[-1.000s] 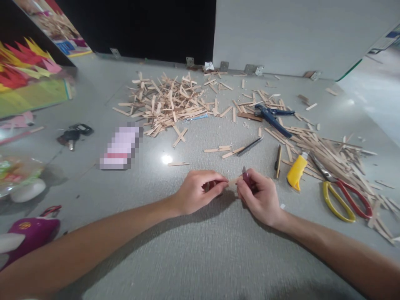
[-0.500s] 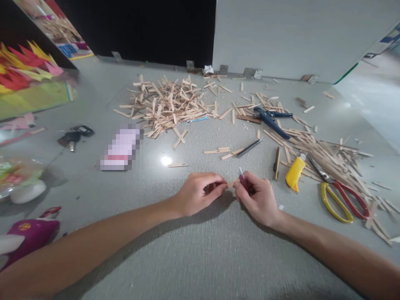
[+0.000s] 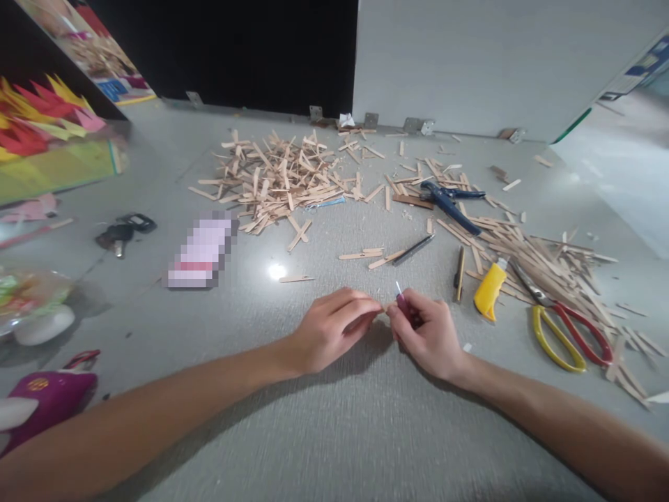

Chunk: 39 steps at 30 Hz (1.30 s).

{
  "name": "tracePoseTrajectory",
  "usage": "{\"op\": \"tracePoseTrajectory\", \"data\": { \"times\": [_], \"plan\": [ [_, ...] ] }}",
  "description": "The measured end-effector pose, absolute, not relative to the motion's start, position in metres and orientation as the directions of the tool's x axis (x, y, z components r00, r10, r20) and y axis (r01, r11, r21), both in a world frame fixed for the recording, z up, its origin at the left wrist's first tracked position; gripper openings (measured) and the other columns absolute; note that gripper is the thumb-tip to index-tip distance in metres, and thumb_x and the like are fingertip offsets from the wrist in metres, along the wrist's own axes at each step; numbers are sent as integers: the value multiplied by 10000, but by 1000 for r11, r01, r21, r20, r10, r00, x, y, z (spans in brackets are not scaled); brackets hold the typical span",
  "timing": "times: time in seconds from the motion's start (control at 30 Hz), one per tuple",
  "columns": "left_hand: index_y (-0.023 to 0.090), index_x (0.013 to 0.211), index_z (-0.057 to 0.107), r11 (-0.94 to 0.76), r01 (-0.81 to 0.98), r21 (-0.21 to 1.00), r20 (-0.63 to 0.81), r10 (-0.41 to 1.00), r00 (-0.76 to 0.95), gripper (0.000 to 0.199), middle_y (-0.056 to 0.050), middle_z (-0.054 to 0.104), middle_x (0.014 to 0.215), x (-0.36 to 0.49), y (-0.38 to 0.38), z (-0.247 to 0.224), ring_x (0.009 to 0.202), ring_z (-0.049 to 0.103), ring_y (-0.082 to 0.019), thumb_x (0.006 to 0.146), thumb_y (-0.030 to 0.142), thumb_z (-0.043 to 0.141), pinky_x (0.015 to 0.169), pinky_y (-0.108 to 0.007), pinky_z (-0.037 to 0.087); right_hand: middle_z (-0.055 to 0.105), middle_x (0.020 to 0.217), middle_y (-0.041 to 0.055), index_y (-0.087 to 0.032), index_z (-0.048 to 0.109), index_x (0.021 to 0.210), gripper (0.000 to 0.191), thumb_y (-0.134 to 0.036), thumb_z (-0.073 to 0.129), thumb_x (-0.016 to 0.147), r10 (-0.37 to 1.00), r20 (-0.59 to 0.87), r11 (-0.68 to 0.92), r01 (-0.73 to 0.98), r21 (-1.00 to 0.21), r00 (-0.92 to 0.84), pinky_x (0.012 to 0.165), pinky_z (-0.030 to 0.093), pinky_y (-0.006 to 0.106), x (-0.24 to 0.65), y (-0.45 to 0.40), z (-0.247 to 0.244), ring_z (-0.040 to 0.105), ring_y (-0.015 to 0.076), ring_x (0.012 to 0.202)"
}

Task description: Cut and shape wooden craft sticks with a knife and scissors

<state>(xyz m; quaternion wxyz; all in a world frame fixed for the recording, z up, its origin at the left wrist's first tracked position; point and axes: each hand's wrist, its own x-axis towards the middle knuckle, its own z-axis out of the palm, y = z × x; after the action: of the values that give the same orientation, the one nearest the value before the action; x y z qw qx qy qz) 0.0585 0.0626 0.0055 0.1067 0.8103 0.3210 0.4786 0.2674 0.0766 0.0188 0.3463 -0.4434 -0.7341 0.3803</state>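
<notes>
My left hand pinches one end of a small wooden stick piece, most of it hidden by fingers. Facing it, my right hand is closed round a slim purple-handled tool with a thin, pale metal tip pointing up and away. Its fingertips also meet the far end of the stick piece. Beyond the hands lie a dark pen-like tool, short wooden sticks and a split stick. A yellow utility knife lies to the right of my right hand.
A heap of wooden sticks lies at the back, with cut strips on the right. Around them are blue-handled cutters, scissors, keys, a blurred-out phone-like object and a purple glue gun-like object. Upright panels border the back.
My left hand has turned slightly, its fingers straighter and nearer my right hand, covering more of the stick piece. The view has shifted a little; the tools on the table lie as before.
</notes>
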Motion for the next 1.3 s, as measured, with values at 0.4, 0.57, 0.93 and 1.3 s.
{"op": "tracePoseTrajectory", "data": {
  "times": [0.4, 0.57, 0.93, 1.3],
  "plan": [
    [211, 1308, 550, -730, 418, 542, 683, 671, 287, 269, -38, 742, 972, 62, 59, -8, 851, 734, -162, 1073, 80, 547, 795, -297, 635, 458, 506, -74, -257, 414, 701, 338, -303, 582, 991, 884, 251, 410, 396, -822, -395, 442, 310, 233, 265, 77, 22, 380, 82, 436],
    [195, 1323, 504, -770, 420, 480, 674, 630, 386, 231, -54, 708, 972, 60, 59, -2, 804, 687, -170, 1111, 104, 492, 735, -297, 612, 484, 512, -64, -259, 413, 703, 332, -300, 574, 990, 865, 264, 442, 399, -804, -427, 442, 311, 231, 265, 77, 23, 379, 84, 444],
    [175, 1251, 498, -803, 484, 349, 688, 570, 449, 173, -71, 675, 961, 60, 61, -6, 823, 603, -192, 1119, 91, 425, 769, -320, 582, 416, 524, -73, -261, 396, 691, 360, -346, 563, 998, 862, 258, 442, 399, -803, -437, 449, 290, 234, 263, 78, 25, 337, 87, 464],
    [251, 1026, 416, -791, 482, 376, 655, 595, 465, 213, -44, 638, 977, 59, 60, -11, 802, 536, -184, 1069, 44, 388, 708, -285, 497, 411, 524, -78, -270, 359, 703, 357, -322, 557, 995, 847, 242, 444, 380, -811, -474, 443, 282, 244, 263, 78, 26, 329, 91, 458]
  ]
}}
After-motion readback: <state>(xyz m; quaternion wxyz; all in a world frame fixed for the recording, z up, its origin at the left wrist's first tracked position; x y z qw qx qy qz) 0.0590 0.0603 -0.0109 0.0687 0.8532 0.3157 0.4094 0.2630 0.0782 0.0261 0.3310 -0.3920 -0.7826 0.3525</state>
